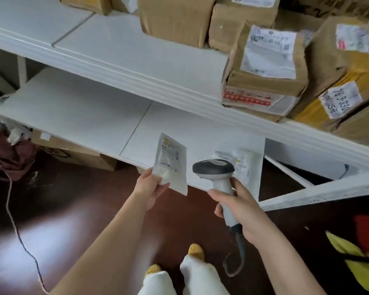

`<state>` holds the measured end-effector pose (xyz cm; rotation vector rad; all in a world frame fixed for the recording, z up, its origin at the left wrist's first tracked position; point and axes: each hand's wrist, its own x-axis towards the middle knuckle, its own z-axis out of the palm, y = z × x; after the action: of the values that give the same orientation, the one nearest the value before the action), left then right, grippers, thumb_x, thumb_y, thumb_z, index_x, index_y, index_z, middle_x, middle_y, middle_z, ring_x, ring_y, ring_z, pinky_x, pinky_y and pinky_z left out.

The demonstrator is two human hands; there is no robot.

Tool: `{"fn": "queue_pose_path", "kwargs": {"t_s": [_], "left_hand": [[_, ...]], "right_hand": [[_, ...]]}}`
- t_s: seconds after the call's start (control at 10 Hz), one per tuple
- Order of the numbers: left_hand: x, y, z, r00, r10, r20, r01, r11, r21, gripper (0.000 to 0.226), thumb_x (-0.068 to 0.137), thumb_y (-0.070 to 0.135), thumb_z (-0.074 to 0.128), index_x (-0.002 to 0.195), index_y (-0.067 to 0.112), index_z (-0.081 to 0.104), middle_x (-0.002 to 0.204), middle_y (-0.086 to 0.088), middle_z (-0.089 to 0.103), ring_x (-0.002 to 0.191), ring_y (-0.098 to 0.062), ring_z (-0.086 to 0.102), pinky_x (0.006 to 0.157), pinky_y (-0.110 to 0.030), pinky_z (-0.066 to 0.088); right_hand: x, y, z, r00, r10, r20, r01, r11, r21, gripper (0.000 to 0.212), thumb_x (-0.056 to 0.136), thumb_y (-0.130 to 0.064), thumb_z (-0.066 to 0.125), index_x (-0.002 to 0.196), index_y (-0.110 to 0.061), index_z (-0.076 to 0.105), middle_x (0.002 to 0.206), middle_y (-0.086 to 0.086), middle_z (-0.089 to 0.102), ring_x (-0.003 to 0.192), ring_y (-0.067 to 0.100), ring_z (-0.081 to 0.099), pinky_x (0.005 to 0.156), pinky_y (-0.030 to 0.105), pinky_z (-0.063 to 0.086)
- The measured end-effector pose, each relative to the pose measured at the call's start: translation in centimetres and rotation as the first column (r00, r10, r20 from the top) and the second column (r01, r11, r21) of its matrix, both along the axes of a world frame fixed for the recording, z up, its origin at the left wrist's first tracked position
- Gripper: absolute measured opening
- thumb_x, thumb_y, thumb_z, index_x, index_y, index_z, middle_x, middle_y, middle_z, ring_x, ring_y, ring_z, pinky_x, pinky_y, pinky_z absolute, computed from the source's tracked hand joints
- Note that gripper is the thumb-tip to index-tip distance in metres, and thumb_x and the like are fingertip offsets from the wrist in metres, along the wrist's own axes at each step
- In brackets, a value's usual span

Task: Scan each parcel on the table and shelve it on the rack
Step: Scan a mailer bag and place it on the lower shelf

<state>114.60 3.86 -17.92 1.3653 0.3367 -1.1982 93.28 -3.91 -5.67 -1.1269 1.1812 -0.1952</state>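
Observation:
My left hand (pixel 150 188) pinches the lower corner of a small white parcel pouch (pixel 172 161), held upright over the front edge of the lower rack shelf (pixel 77 116). My right hand (pixel 240 207) grips the handle of a grey-and-white barcode scanner (pixel 214 169), its dark head level with the pouch and just to its right. Another white pouch (pixel 242 161) lies flat on the lower shelf behind the scanner head.
The upper shelf (pixel 136 54) carries several brown cardboard parcels (pixel 264 69) at the right and back. A cardboard box (pixel 77 154) sits on the dark floor under the rack. A thin cable (pixel 11 209) trails at the left; red and yellow items (pixel 362 252) lie at the lower right.

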Motion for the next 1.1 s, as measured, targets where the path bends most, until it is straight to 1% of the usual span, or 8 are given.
{"fn": "queue_pose_path", "kwargs": {"t_s": [0.2, 0.4, 0.5, 0.6, 0.7, 0.8, 0.9, 1.1], "left_hand": [[-2.0, -8.6, -10.9, 0.991, -0.131, -0.034, 0.126, 0.986, -0.107, 0.037, 0.090, -0.016, 0.046, 0.116, 0.005, 0.061, 0.113, -0.016, 0.061, 0.101, -0.029, 0.059, 0.070, -0.030, 0.055], [-3.1, -14.2, -18.8, 0.956, -0.283, 0.081, 0.288, 0.956, -0.054, 0.048, 0.092, -0.015, 0.045, 0.136, 0.002, 0.047, 0.107, -0.013, 0.059, 0.094, -0.023, 0.060, 0.063, -0.023, 0.056], [-3.2, -15.5, -19.9, 0.872, -0.478, 0.107, 0.454, 0.871, 0.189, 0.063, 0.100, 0.000, 0.040, 0.155, 0.019, 0.017, 0.144, -0.011, 0.043, 0.131, -0.033, 0.046, 0.105, -0.048, 0.043], [-3.5, -15.1, -19.2, 0.384, -0.872, 0.304, 0.635, 0.489, 0.599, 0.072, 0.100, 0.015, 0.044, 0.155, 0.034, 0.002, 0.156, -0.005, 0.028, 0.140, -0.034, 0.034, 0.113, -0.062, 0.023], [-2.8, -13.2, -14.6, 0.783, -0.562, 0.266, 0.486, 0.820, 0.302, 0.081, 0.095, 0.009, 0.049, 0.154, 0.039, 0.001, 0.155, -0.008, 0.026, 0.135, -0.039, 0.039, 0.096, -0.052, 0.047], [-4.0, -10.7, -10.0, 0.747, -0.634, 0.201, 0.585, 0.770, 0.256, 0.062, 0.094, 0.003, 0.052, 0.150, 0.017, 0.031, 0.137, -0.011, 0.046, 0.126, -0.035, 0.050, 0.088, -0.046, 0.049], [-6.4, -8.5, -3.2, 0.715, -0.691, 0.106, 0.674, 0.721, 0.162, 0.042, 0.097, -0.003, 0.044, 0.137, 0.009, 0.048, 0.105, -0.007, 0.060, 0.096, -0.025, 0.063, 0.091, -0.040, 0.051], [-14.4, -7.0, 10.4, 0.540, -0.830, 0.141, 0.824, 0.555, 0.111, 0.034, 0.099, -0.002, 0.044, 0.130, 0.006, 0.055, 0.116, -0.013, 0.063, 0.104, -0.030, 0.063, 0.101, -0.039, 0.048]], "right_hand": [[-2.3, -4.2, -9.9, 0.986, -0.162, -0.036, 0.159, 0.984, -0.077, 0.029, 0.083, -0.020, 0.078, 0.109, -0.024, 0.067, 0.091, 0.005, 0.064, 0.059, 0.010, 0.057, 0.062, 0.024, 0.053], [-4.2, -6.6, -15.8, 0.967, -0.253, -0.017, 0.247, 0.957, -0.150, 0.025, 0.084, -0.020, 0.077, 0.107, -0.026, 0.068, 0.074, -0.003, 0.065, 0.059, 0.014, 0.057, 0.064, 0.028, 0.053], [-4.9, -6.6, -16.5, 0.957, -0.289, -0.003, 0.283, 0.942, -0.178, 0.022, 0.085, -0.021, 0.076, 0.103, -0.028, 0.068, 0.071, -0.002, 0.065, 0.059, 0.015, 0.056, 0.068, 0.034, 0.053], [-5.1, -5.9, -15.3, 0.943, -0.332, 0.017, 0.330, 0.930, -0.163, 0.024, 0.083, -0.021, 0.078, 0.103, -0.028, 0.069, 0.077, 0.000, 0.067, 0.059, 0.015, 0.056, 0.066, 0.031, 0.053], [-5.4, -4.3, -12.5, 0.923, -0.384, 0.037, 0.385, 0.915, -0.124, 0.027, 0.082, -0.018, 0.079, 0.106, -0.026, 0.069, 0.083, 0.002, 0.068, 0.060, 0.013, 0.057, 0.060, 0.024, 0.052], [-6.4, -2.2, -8.2, 0.906, -0.421, 0.045, 0.424, 0.901, -0.093, 0.030, 0.082, -0.017, 0.080, 0.109, -0.024, 0.068, 0.085, 0.004, 0.064, 0.061, 0.013, 0.058, 0.060, 0.024, 0.052], [-7.9, 0.5, -3.2, 0.891, -0.452, 0.047, 0.455, 0.888, -0.070, 0.034, 0.082, -0.020, 0.080, 0.112, -0.026, 0.067, 0.091, 0.005, 0.064, 0.063, 0.012, 0.059, 0.063, 0.025, 0.053], [-12.9, 6.0, 6.5, 0.816, -0.570, 0.095, 0.578, 0.809, -0.108, 0.032, 0.084, -0.019, 0.078, 0.111, -0.028, 0.065, 0.081, -0.003, 0.068, 0.056, 0.011, 0.060, 0.062, 0.026, 0.055]]}}
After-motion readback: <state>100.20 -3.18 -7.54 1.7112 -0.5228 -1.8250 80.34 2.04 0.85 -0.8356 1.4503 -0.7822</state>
